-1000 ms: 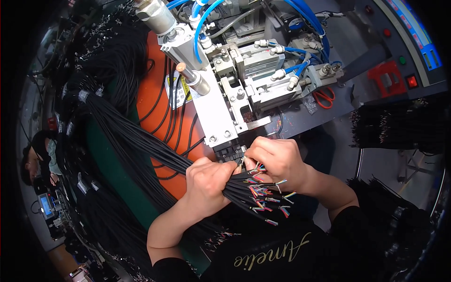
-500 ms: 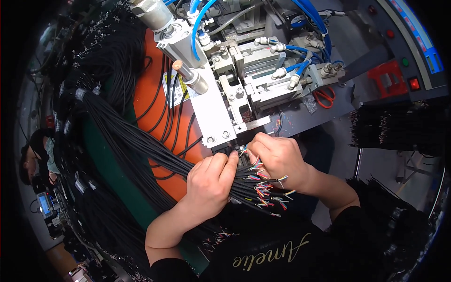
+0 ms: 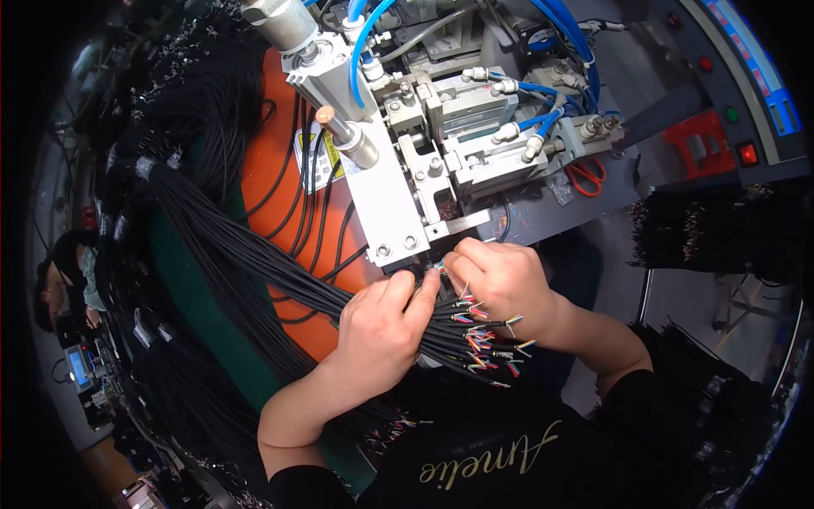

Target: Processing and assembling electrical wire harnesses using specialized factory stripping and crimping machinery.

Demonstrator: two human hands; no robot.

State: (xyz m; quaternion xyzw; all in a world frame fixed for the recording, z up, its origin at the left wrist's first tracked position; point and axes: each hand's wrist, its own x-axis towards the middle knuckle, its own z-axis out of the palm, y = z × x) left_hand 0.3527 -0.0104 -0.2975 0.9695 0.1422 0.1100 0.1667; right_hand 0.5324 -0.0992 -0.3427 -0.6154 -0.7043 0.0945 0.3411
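A thick bundle of black cables (image 3: 254,246) runs from the left under my left hand (image 3: 380,324). My left hand is closed around the bundle, its index finger stretched toward the machine's front edge. Past it, the cable ends fan out with bared coloured wires (image 3: 485,341) in red, yellow, blue and white. My right hand (image 3: 500,276) pinches the small coloured wires of one cable end, close to the left fingertip. Both hands are just below the metal clamp machine (image 3: 386,204); the fingertips partly hide the pinched wires.
Blue air hoses (image 3: 585,51) feed the machine's cylinders. Red-handled scissors (image 3: 587,176) lie on the grey bench to the right, near a red plastic holder (image 3: 699,144). More black cables (image 3: 195,110) pile up at the left on an orange mat (image 3: 270,182). A person sits at far left.
My left index fingertip has shifted slightly right, closer to my right fingers at the wires. My right hand has moved a little left. The machine looks the same.
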